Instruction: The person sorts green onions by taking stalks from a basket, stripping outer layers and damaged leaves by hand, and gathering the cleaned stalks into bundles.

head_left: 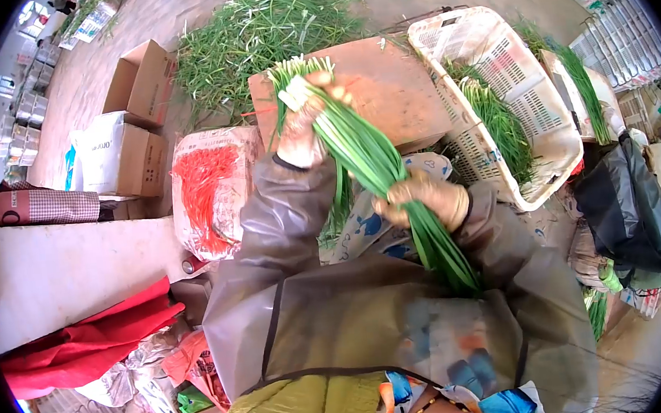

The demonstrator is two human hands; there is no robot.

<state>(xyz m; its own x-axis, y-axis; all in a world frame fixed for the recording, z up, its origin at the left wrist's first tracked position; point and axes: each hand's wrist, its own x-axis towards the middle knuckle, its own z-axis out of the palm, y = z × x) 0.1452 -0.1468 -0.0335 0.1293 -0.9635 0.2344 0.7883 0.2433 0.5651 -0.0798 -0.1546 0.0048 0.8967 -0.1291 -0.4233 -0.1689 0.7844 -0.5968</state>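
A bundle of long green stalks with white root ends slants across in front of my chest. My left hand, in a thin glove, is wrapped round it near the white ends at the upper left. Lower down, my gloved right hand grips the same bundle, and the leaf tips hang below it over my apron. Behind my left hand, more stalks lie at the left end of a worn brown board. The fingers of my left hand are slightly blurred.
A white plastic basket holding green bundles stands right of the board. Loose green stalks are heaped beyond it. Red ties lie on a sack at the left, near cardboard boxes. A dark-clad person is at the far right.
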